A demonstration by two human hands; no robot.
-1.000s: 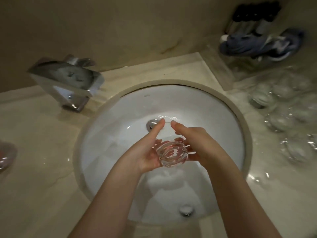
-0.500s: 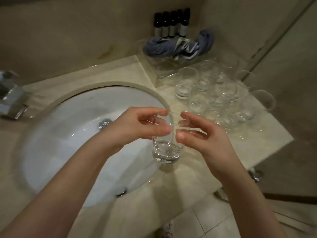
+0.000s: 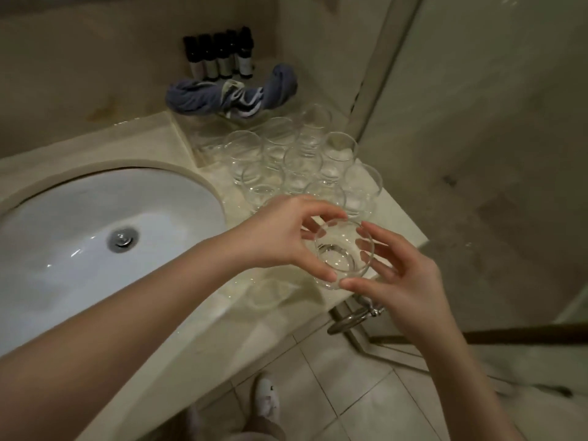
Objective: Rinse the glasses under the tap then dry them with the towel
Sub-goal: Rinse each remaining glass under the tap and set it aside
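Over the counter's near right corner [image 3: 397, 218], right of the sink [image 3: 95, 218], both hands cup one glass [image 3: 343, 253]; left hand [image 3: 280, 237] grips its left wall, right hand [image 3: 401, 281] pinches the right rim, probably to steady wet glass; upright, mouth up; other glasses [image 3: 296, 160] cluster just beyond; towel [image 3: 229, 93] bunched far back, likely needed next.

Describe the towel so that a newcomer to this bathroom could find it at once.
Start at the white sink and go right along the counter to the back corner. Behind the glasses, before the dark bottles, lies the towel: crumpled grey-blue cloth, the only soft thing there.
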